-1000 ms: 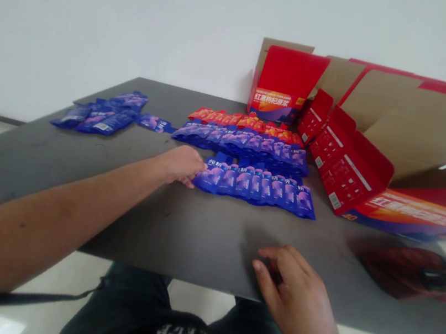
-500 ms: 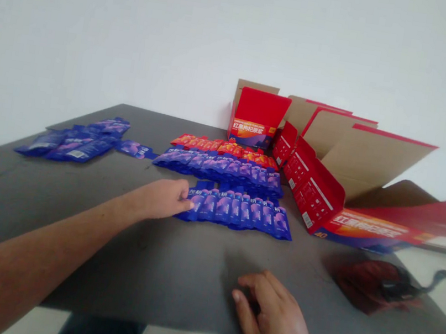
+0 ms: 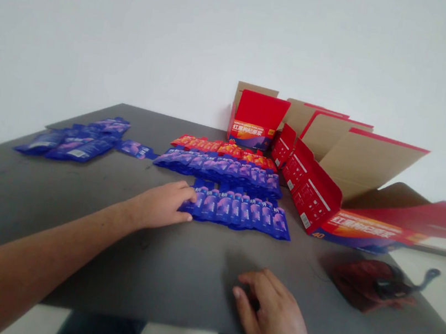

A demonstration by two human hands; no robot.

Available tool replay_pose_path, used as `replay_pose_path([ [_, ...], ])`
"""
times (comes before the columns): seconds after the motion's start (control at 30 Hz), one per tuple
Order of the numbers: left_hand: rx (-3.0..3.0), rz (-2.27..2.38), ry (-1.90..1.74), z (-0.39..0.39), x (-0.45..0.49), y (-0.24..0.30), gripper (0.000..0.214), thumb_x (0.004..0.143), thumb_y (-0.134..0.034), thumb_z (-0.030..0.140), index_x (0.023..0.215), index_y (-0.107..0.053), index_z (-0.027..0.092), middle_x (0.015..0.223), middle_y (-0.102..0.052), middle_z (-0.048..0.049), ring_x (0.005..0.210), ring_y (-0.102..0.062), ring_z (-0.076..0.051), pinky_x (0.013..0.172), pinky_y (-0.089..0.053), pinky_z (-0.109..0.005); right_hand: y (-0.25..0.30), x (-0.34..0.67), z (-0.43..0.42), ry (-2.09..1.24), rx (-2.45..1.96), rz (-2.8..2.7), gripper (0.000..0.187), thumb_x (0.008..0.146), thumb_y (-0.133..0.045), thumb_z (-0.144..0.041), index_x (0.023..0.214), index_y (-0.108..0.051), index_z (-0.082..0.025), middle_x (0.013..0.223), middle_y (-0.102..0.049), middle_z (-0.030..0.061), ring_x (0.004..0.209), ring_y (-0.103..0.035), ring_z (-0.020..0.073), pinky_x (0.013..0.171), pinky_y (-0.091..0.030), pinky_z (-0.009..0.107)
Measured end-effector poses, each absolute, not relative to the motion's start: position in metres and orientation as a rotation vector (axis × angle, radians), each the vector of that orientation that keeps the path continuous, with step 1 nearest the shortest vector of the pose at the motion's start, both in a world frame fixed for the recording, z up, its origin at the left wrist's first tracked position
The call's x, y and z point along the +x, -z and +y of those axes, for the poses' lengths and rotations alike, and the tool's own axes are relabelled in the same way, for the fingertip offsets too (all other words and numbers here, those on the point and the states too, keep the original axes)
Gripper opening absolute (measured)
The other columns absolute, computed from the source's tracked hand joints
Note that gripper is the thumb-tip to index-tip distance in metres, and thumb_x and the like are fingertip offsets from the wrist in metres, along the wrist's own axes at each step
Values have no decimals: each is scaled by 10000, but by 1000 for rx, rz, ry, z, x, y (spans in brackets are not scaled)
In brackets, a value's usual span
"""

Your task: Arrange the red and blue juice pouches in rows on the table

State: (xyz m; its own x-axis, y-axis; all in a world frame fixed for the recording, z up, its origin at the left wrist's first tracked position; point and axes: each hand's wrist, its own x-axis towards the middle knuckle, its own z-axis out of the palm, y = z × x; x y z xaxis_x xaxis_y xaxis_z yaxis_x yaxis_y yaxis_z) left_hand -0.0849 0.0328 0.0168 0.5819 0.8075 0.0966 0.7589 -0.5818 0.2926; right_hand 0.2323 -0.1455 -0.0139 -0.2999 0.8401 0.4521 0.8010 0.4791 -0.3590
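My left hand (image 3: 162,205) rests on the dark grey table (image 3: 148,273), its fingertips against the left end of a front row of blue sachets (image 3: 237,212). It does not visibly lift anything. My right hand (image 3: 268,313) lies nearer the table's front edge with its fingers loosely curled, holding nothing. Behind the front row runs a second blue row (image 3: 218,171), then a row of red-orange sachets (image 3: 221,147). A looser heap of blue sachets (image 3: 75,146) lies at the left, and one blue sachet (image 3: 135,149) lies apart.
A small open red carton (image 3: 257,122) and a large unfolded red-and-cardboard box (image 3: 320,187) stand at the table's back right. A dark red bag (image 3: 368,285) with a strap lies at the right. A white wall rises behind the table.
My view has lifted, so the table and cartons sit lower and smaller in the picture. My left hand remains at the end of the front blue row, and my right hand remains on the table.
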Motion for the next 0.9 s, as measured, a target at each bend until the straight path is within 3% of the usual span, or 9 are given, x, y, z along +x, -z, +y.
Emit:
replay_pose_path([
  [0.2, 2617, 1274, -345, 31, -80, -19, 304, 925, -752, 289, 1205, -704, 180, 1244, -680, -130, 1201, -659, -310, 1072, -517, -438, 13, 232, -145, -68, -1343, -2135, 104, 1080, -599, -285, 1047, -691, -249, 862, -713, 20, 725, -729, 200, 658, -588, 310],
  [0.53, 2605, 1292, -452, 32, -89, -7, 328, 892, -779, 330, 1173, -688, 186, 1210, -688, -126, 1175, -670, -311, 1050, -528, -444, 10, 233, -144, -51, -1350, -2158, 183, 1111, -559, -335, 1050, -704, -241, 882, -735, 35, 746, -750, 203, 669, -610, 319],
  [0.73, 2616, 1322, -525, 22, -96, -24, 348, 903, -767, 386, 1173, -682, 183, 1215, -715, -133, 1183, -685, -312, 1074, -539, -458, 13, 238, -142, -9, -1306, -2158, 245, 1125, -557, -426, 1044, -720, -262, 864, -747, 23, 721, -765, 180, 655, -623, 285],
  [0.9, 2593, 1503, -540, 23, -144, -37, 281, 927, -694, 334, 1163, -683, 183, 1193, -738, -122, 1134, -713, -276, 1067, -562, -426, 27, 251, -135, 14, -1267, -2164, 343, 1088, -580, -570, 1019, -766, -291, 844, -786, 13, 657, -777, 178, 566, -617, 257],
])
